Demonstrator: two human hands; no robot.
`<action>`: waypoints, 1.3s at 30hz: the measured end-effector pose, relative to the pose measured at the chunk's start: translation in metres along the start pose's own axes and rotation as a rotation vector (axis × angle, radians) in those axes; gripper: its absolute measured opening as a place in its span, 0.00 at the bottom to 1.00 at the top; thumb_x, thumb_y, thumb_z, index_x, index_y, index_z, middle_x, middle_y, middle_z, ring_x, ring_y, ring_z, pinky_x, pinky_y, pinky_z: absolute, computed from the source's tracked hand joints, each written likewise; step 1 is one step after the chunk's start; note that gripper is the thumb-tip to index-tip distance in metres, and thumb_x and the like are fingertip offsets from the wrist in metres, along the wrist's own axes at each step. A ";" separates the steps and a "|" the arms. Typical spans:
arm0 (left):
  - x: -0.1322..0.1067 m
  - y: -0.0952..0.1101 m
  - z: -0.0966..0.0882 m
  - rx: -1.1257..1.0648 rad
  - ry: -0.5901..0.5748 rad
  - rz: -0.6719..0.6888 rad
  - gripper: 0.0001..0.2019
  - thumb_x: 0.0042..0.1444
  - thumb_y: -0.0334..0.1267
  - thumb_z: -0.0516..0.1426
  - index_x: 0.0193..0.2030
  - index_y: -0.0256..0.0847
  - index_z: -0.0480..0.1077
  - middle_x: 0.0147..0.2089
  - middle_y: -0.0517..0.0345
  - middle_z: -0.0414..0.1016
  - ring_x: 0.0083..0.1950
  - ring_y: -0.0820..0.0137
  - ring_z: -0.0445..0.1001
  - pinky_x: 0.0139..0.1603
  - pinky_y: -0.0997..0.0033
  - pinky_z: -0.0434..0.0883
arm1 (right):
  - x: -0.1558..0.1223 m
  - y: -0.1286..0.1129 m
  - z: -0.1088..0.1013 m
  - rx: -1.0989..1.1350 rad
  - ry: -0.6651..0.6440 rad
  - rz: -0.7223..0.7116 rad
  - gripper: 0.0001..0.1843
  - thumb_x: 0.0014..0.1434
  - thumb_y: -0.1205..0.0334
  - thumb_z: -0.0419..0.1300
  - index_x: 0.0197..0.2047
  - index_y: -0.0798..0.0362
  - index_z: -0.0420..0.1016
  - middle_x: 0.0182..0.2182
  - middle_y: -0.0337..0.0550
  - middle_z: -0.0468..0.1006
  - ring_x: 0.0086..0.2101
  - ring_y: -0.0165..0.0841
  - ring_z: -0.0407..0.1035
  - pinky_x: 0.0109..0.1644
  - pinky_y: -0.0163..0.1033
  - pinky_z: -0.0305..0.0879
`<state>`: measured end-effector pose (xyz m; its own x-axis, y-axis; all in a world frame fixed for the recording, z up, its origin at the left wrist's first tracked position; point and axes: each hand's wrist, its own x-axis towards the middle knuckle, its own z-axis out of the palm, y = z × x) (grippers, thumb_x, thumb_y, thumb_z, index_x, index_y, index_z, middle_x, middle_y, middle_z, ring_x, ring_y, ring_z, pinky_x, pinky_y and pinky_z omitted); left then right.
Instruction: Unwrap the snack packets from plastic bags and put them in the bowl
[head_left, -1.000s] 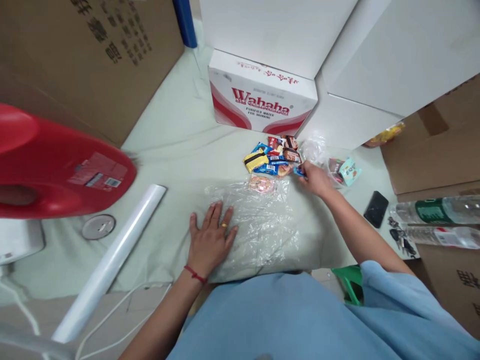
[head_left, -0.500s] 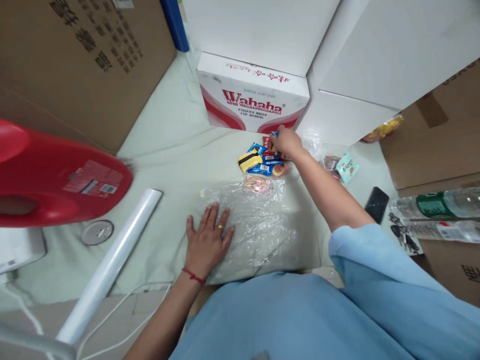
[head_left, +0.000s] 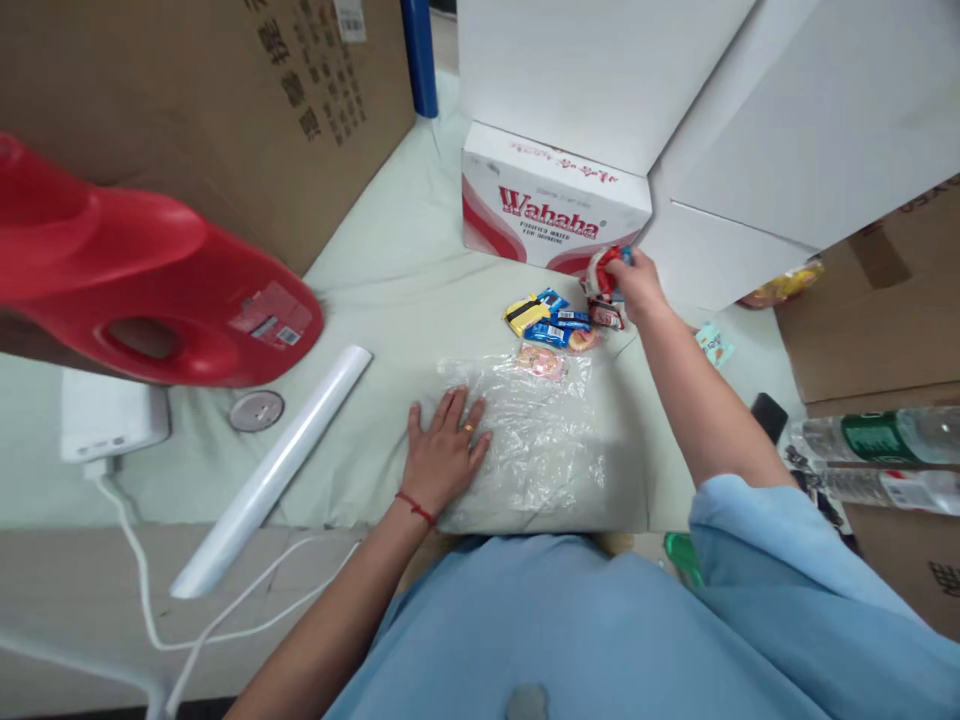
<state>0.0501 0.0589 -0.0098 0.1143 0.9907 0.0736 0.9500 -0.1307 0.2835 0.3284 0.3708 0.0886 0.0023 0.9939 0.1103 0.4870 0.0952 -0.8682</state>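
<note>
- Head view: R hand (head_left: pixel 639 288) up at far side of table, fingers closed on red pkt (head_left: pixel 602 270); bit of blue wrapping (head_left: pixel 627 257) shows at fingertips too, can't tell if sep. pkt.
- Red pkt is in front of lower R corner of Wahaha box (head_left: pixel 551 212), at R end of snack pile; can't tell if clear of pile.
- L hand (head_left: pixel 442 462) palm down, fingers straight & spread, nothing gripped; lies at L edge of clear plastic (head_left: pixel 532 455), w/ gold ring (head_left: pixel 469 428) & red wrist cord (head_left: pixel 415 508).
- Pile: yellow pkt (head_left: pixel 525 314) on L, blue pkts (head_left: pixel 549 334) beside it, dark red pkt (head_left: pixel 607 316) on R under R hand.
- Pink pkt (head_left: pixel 540 361) nearer body, at far edge of clear plastic.
- Turquoise pkt (head_left: pixel 713 345) R of R forearm, apart from pile.
- Far R: dark phone (head_left: pixel 769 416), partly hidden by arm; two bottles lying flat, green-label btl (head_left: pixel 874 437) & red/white-label btl (head_left: pixel 900 491).
- L side: white roll (head_left: pixel 277 470) slanting over table edge, round disc (head_left: pixel 256 410), red jug (head_left: pixel 195 290).
</note>
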 end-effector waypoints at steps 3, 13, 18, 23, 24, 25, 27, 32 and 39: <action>0.001 0.001 0.000 -0.010 -0.007 -0.008 0.29 0.73 0.50 0.47 0.76 0.45 0.61 0.81 0.42 0.53 0.81 0.52 0.55 0.78 0.28 0.36 | -0.042 -0.014 -0.023 0.284 -0.166 0.088 0.19 0.49 0.55 0.65 0.44 0.53 0.75 0.38 0.41 0.82 0.38 0.36 0.75 0.48 0.42 0.74; 0.000 0.001 0.002 -0.012 -0.004 -0.011 0.29 0.73 0.50 0.47 0.77 0.47 0.60 0.81 0.44 0.51 0.81 0.52 0.54 0.78 0.27 0.36 | -0.177 -0.046 0.031 -0.448 -0.930 -0.459 0.28 0.60 0.64 0.65 0.64 0.55 0.74 0.54 0.54 0.80 0.54 0.47 0.74 0.61 0.52 0.68; 0.001 0.001 0.002 -0.012 -0.008 -0.017 0.28 0.72 0.49 0.47 0.76 0.48 0.61 0.81 0.45 0.52 0.81 0.51 0.54 0.78 0.28 0.36 | -0.204 -0.032 0.055 -0.530 -0.814 -0.615 0.36 0.62 0.56 0.71 0.70 0.54 0.68 0.60 0.58 0.75 0.58 0.49 0.69 0.65 0.55 0.66; 0.001 0.001 0.003 -0.010 -0.014 -0.022 0.29 0.72 0.49 0.47 0.77 0.48 0.60 0.82 0.45 0.51 0.81 0.51 0.54 0.78 0.28 0.36 | -0.224 -0.014 0.059 -0.632 -0.744 -0.566 0.33 0.64 0.58 0.69 0.70 0.54 0.68 0.63 0.55 0.74 0.57 0.49 0.67 0.63 0.54 0.66; 0.001 0.000 0.003 -0.007 -0.016 -0.023 0.29 0.72 0.49 0.47 0.77 0.48 0.59 0.82 0.45 0.51 0.81 0.51 0.54 0.78 0.28 0.36 | -0.228 -0.012 0.060 -0.664 -0.741 -0.559 0.33 0.65 0.59 0.69 0.70 0.54 0.68 0.64 0.55 0.73 0.57 0.50 0.66 0.62 0.55 0.66; 0.001 0.000 0.003 -0.004 -0.018 -0.023 0.29 0.72 0.50 0.47 0.77 0.48 0.59 0.82 0.46 0.50 0.81 0.51 0.54 0.78 0.28 0.37 | -0.231 -0.010 0.060 -0.687 -0.729 -0.549 0.33 0.65 0.59 0.68 0.71 0.53 0.68 0.64 0.55 0.73 0.57 0.50 0.65 0.62 0.55 0.67; 0.001 0.001 0.002 0.005 -0.023 -0.024 0.29 0.72 0.50 0.47 0.78 0.49 0.58 0.82 0.46 0.50 0.81 0.51 0.54 0.78 0.28 0.37 | -0.233 -0.006 0.060 -0.705 -0.690 -0.521 0.32 0.66 0.60 0.67 0.71 0.52 0.67 0.64 0.54 0.73 0.58 0.50 0.65 0.61 0.55 0.67; 0.002 0.003 -0.002 0.028 -0.036 -0.032 0.29 0.73 0.50 0.46 0.77 0.47 0.59 0.82 0.45 0.51 0.81 0.52 0.54 0.78 0.28 0.37 | -0.229 0.000 0.054 -0.625 -0.708 -0.528 0.30 0.67 0.61 0.65 0.70 0.52 0.68 0.63 0.54 0.74 0.57 0.47 0.66 0.62 0.52 0.66; 0.003 0.003 -0.004 0.015 -0.052 -0.048 0.31 0.72 0.51 0.45 0.79 0.46 0.56 0.81 0.44 0.53 0.81 0.51 0.55 0.78 0.29 0.37 | -0.234 0.002 0.049 -0.539 -0.709 -0.550 0.31 0.64 0.69 0.65 0.69 0.51 0.70 0.60 0.55 0.77 0.57 0.48 0.68 0.60 0.53 0.67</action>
<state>0.0523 0.0613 -0.0050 0.0834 0.9965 0.0099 0.9589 -0.0830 0.2713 0.2862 0.1409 0.0378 -0.7657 0.6423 -0.0355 0.5906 0.6801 -0.4344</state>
